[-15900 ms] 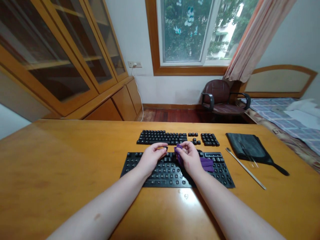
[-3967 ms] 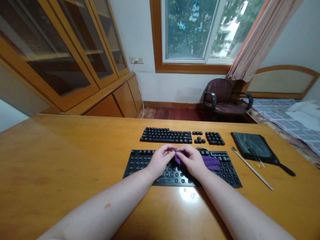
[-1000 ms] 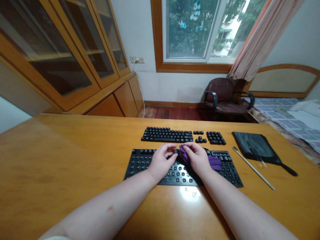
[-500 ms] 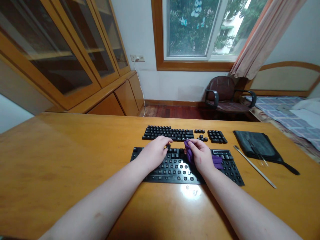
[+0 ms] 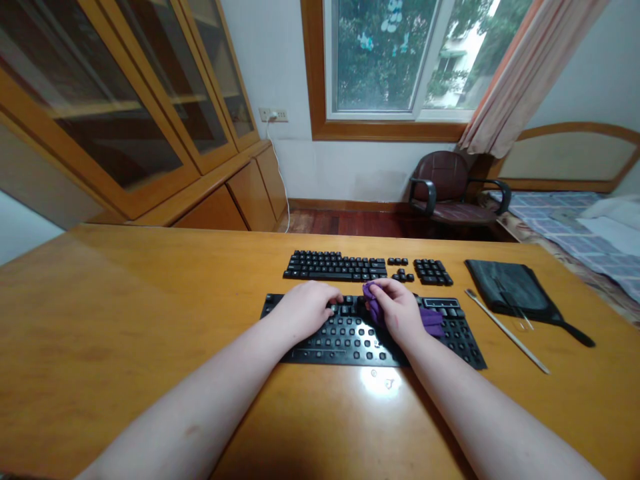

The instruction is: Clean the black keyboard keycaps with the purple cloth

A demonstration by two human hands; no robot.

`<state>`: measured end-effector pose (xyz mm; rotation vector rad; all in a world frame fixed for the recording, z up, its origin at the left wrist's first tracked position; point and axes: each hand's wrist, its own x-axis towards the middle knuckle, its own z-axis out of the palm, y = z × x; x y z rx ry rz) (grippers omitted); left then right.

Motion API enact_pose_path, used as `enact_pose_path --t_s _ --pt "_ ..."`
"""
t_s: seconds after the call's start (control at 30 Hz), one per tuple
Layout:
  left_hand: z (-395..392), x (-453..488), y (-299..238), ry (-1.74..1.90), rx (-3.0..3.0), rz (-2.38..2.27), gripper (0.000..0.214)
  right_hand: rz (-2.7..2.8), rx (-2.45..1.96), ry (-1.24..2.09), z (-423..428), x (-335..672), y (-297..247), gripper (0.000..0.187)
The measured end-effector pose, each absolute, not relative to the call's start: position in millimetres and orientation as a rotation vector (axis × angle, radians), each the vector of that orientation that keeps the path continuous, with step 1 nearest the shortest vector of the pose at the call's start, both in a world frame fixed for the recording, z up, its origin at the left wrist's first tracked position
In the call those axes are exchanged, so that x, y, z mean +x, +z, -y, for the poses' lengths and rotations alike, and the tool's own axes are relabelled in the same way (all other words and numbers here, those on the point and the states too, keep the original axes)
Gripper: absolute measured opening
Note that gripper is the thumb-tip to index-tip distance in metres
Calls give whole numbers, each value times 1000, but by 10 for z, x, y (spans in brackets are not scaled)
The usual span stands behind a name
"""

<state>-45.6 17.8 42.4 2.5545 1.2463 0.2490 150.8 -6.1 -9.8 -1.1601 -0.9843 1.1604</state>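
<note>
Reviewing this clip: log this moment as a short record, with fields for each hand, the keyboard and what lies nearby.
Left hand: resting on the upper rows of the keyboard
Right hand: gripping a purple cloth over the keyboard
Keyboard state: black, keycaps off across much of it
Beyond keyboard: rows of black keycaps
Right of keyboard: black pouch, thin pale rod
Surface: wooden table

— What of the body shows here?

— Just a left forearm (image 5: 185, 407) and a right forearm (image 5: 493, 417), both bare, thick toward the elbows and tapering to the wrists, then a rounded left hand (image 5: 304, 310) and right hand (image 5: 397, 310).

— Any markings?

— One small dark mark (image 5: 192, 431) on the left forearm, out around seven o'clock, and one faint spot (image 5: 396, 319) on the back of the right hand.
</note>
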Motion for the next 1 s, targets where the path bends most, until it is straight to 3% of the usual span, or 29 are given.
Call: enact_pose_path --t_s 1.0 --pt "-197 -420 345 261 2442 -1350 16 1043 -1178 1133 57 1515 -128 33"
